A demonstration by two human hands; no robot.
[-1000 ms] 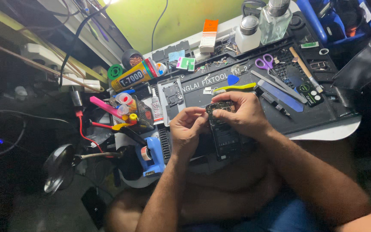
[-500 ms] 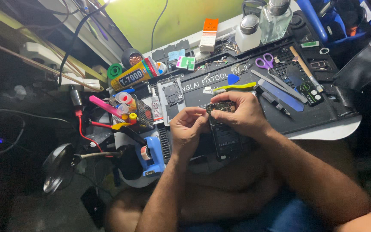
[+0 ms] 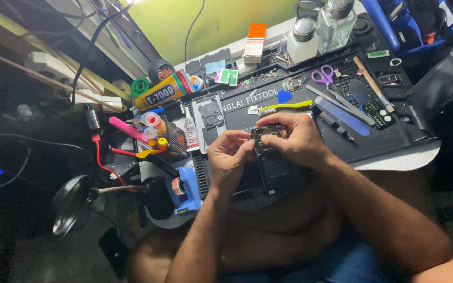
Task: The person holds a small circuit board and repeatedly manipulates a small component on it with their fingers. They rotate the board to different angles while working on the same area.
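An opened smartphone with its back off lies lengthwise on the near edge of a black repair mat. My right hand grips the phone's top end, fingers curled over the exposed board. My left hand is beside it on the left, fingertips pinched at the phone's upper left corner; whether they hold a small part is hidden. A separate phone frame lies on the mat just above my left hand.
Yellow pry tool, blue pick, purple scissors, tweezers and a brush lie on the mat. Glue tube, a holder of tools and a blue tape dispenser crowd the left. Two bottles stand at the back.
Both hands stay on the phone's top end; the fingers shift only slightly. Nothing else has moved.
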